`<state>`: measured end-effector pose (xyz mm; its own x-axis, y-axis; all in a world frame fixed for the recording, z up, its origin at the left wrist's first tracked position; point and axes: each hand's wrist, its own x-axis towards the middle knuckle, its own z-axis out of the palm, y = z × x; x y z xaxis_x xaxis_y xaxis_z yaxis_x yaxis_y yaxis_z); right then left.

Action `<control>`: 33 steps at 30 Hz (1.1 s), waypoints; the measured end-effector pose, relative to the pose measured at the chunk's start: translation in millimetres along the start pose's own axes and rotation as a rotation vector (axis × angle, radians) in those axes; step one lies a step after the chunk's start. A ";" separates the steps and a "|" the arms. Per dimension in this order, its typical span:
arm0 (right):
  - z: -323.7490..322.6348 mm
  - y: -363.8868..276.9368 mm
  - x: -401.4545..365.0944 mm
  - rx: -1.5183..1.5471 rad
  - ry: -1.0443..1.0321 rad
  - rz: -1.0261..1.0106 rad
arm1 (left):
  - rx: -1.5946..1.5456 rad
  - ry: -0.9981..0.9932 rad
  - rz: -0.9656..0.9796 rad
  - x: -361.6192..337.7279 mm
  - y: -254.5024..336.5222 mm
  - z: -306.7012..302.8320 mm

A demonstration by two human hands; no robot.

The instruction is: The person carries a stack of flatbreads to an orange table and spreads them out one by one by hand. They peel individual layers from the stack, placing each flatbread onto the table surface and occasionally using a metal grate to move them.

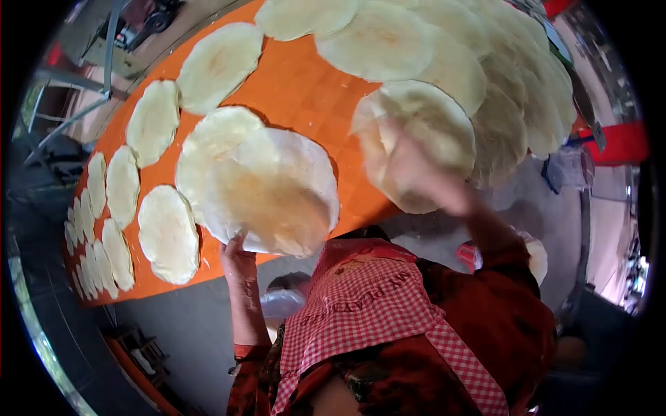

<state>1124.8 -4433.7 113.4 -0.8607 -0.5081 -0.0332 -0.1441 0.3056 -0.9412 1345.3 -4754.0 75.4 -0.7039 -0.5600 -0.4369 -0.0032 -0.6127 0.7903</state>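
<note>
Pinches with left hand (239, 258) the 6 o'clock rim of thin, pale, round dough sheet (277, 191); spreads from there toward 12 o'clock, over orange flat table (305, 90). Shows at 2 o'clock right hand (427, 177) (blurred, fingers not possible to tell) against second pale round dough sheet (416, 125).

A thin, round, pale dough sheet (270, 191), faintly browned at its middle, tilts at the centre-left of the frame, gripped at its lower edge. A second round sheet (416, 139), motion-blurred, is held up at centre-right.
</note>
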 end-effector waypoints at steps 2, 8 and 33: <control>75.4 -50.3 -24.3 -0.140 -0.362 -0.225 | -0.032 -0.043 -0.010 -4.9 -0.1 24.1; 151.8 -72.7 32.0 -0.182 -0.182 -0.274 | -0.094 -0.336 0.019 1.5 34.4 62.4; 266.9 68.9 156.4 0.318 0.113 0.738 | -0.014 0.126 -0.029 68.9 40.8 -216.6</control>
<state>1110.6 -4707.0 -46.5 -0.7262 -0.1755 -0.6647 0.6110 0.2784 -0.7411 1450.5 -4938.4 -15.5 -0.6088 -0.6074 -0.5104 -0.0113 -0.6366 0.7711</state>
